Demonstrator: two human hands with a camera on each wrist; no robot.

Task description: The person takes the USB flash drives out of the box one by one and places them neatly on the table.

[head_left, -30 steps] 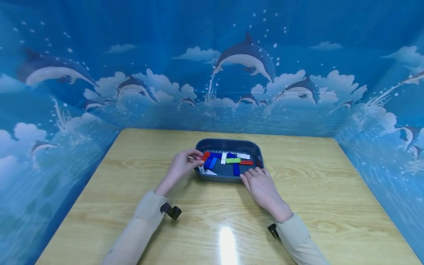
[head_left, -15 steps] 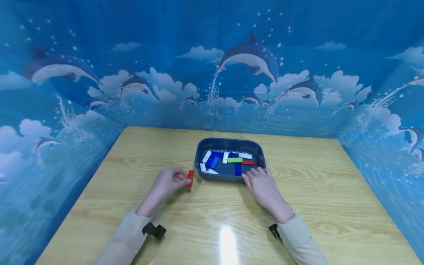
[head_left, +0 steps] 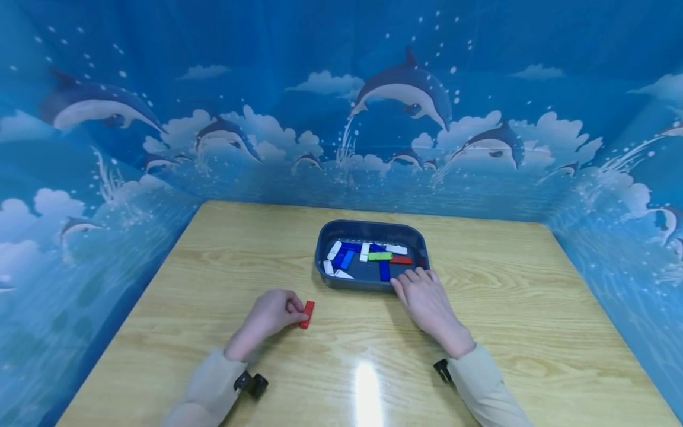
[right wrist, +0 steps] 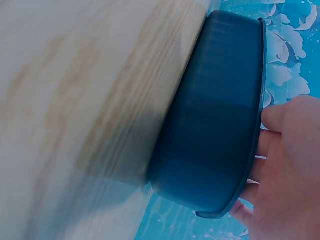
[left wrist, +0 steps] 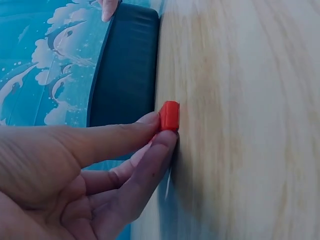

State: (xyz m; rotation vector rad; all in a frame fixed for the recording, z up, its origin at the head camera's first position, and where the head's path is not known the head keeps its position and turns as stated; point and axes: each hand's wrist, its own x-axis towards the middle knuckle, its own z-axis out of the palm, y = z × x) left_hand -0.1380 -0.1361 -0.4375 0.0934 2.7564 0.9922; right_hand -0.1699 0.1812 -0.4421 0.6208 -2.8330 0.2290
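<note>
My left hand (head_left: 273,312) pinches a narrow red building block (head_left: 309,308) between thumb and fingertips, close over the table in front of the tray's left end. In the left wrist view the block's end (left wrist: 171,116) pokes out past the fingertips. My right hand (head_left: 425,301) holds the near right corner of a dark blue-grey plastic tray (head_left: 349,283), its fingers hooked over the rim. The right wrist view shows the fingers passing behind the tray wall (right wrist: 215,110), partly hidden by it.
In the tray lie several flat pieces: white ones, dark blue ones, a lime green block (head_left: 380,256) and a red one (head_left: 401,260). Under it is a wooden table (head_left: 512,284), with a dolphin-print curtain (head_left: 341,190) along the back and sides.
My left hand has lifted the red block out of the tray's left end and brought it down and nearer, over the table. The right hand has stayed at the tray's corner.
</note>
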